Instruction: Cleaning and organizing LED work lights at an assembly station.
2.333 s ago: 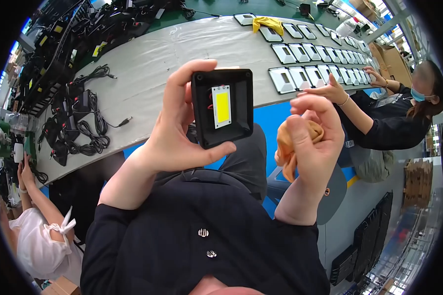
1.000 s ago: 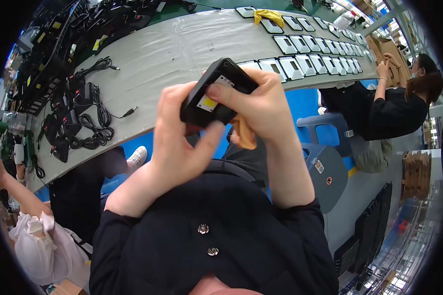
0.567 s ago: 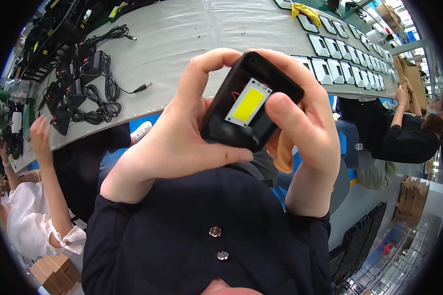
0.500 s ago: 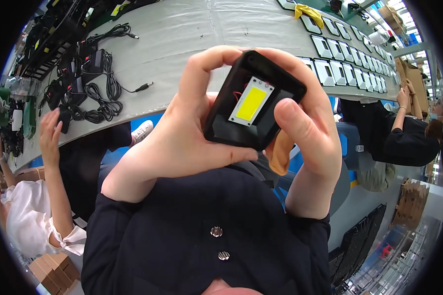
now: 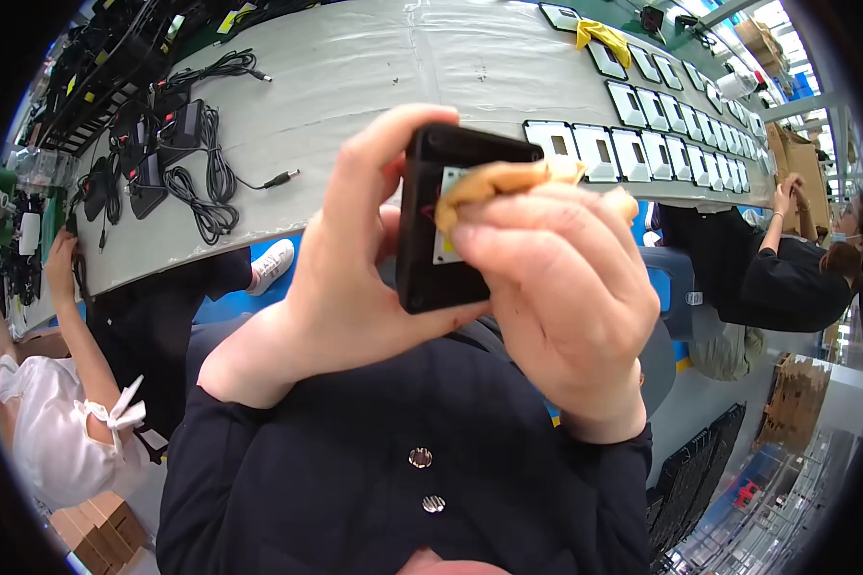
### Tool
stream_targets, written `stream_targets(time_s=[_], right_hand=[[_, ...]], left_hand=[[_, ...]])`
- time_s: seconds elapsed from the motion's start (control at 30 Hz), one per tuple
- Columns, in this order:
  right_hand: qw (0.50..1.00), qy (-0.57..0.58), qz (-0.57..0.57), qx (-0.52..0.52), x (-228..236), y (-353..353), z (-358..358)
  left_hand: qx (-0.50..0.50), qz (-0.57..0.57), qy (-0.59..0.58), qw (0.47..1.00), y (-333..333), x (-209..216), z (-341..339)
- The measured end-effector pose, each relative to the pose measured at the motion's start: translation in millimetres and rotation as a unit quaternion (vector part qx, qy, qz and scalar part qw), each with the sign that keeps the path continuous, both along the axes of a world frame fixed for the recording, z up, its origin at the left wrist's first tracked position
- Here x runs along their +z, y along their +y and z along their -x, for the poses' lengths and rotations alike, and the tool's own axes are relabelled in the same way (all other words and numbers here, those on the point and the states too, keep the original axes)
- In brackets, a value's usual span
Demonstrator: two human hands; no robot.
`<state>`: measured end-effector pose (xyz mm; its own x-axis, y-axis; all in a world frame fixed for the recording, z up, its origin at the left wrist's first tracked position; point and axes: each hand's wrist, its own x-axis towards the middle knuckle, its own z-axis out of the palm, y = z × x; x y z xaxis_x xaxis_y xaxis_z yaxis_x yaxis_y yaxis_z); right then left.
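My left hand (image 5: 340,254) is closed around a black rectangular lamp housing (image 5: 415,259), holding it up in front of my chest, tilted. Inside the housing sits a light-coloured LED plate (image 5: 443,254) with a yellow patch. My right hand (image 5: 571,264) pinches a tan cloth (image 5: 513,180) and presses it onto the LED plate. The cloth and fingers hide most of the plate and the right part of the housing.
Black power adapters (image 5: 180,129) with coiled cables lie on the grey table (image 5: 345,72) at left. Rows of white panels with black edges (image 5: 594,153) cover its right side, with a yellow cloth (image 5: 604,40) farther back. One co-worker (image 5: 77,422) is at left, another (image 5: 786,278) at right.
My right hand has let go of the housing's right side and brought the cloth over the LED plate. The housing has turned and shifted slightly left. The left co-worker's hand has moved leftward.
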<state>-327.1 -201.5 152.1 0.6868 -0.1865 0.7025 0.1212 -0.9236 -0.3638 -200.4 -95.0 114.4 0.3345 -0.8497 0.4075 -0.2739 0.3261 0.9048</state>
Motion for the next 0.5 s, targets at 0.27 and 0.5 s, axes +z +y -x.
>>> stream_targets(time_s=[0.27,0.5], right_hand=[[0.992,0.045,-0.116,0.033,10,-5,23],[0.987,0.121,-0.099,0.047,1,0,14]], left_hand=[[0.009,-0.015,-0.058,0.998,1,-3,1],[0.029,0.019,-0.108,0.994,-1,-17,0]])
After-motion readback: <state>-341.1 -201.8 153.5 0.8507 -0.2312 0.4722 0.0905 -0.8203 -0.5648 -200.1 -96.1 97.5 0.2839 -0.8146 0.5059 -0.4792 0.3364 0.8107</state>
